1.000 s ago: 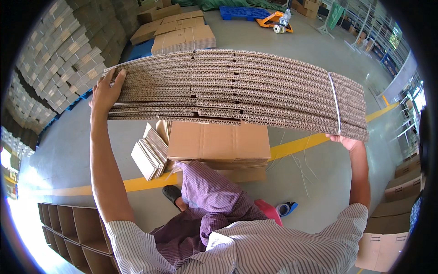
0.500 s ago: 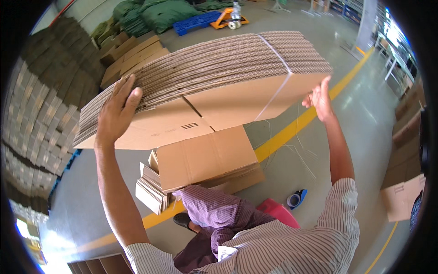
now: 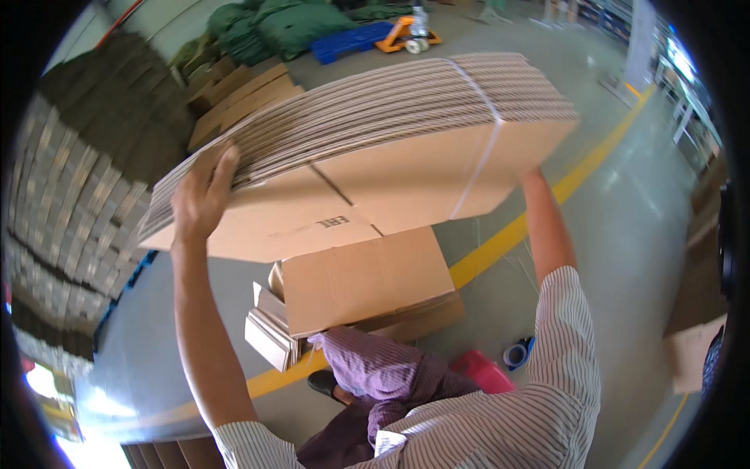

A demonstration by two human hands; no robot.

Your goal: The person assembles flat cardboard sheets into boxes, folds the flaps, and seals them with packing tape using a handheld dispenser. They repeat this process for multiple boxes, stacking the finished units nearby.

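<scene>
A thick bundle of flattened cardboard boxes (image 3: 422, 168), bound with a white strap (image 3: 478, 168), is held up at a tilt in front of me. Its layered edges face up and its broad brown side faces me. My left hand (image 3: 205, 191) grips the bundle's left end, thumb along the upper edges. At the other end my right hand (image 3: 533, 178) supports the bundle from underneath; its fingers are hidden behind the cardboard. Below lies a stack of flat cardboard (image 3: 367, 273), with several folded cardboard pieces (image 3: 269, 336) beside it.
A tape dispenser (image 3: 517, 354) and a red plastic stool (image 3: 480, 371) are by my right side. Loose strap pieces (image 3: 516, 262) lie near a yellow floor line (image 3: 500, 250). Tall cardboard stacks (image 3: 70, 211) stand left. Farther off are a blue pallet (image 3: 351, 43) and an orange pallet jack (image 3: 402, 35).
My right hand has gone from the bundle's right corner, fingers showing, to underneath it. The bundle has shifted slightly right in view, my left hand staying on its left end.
</scene>
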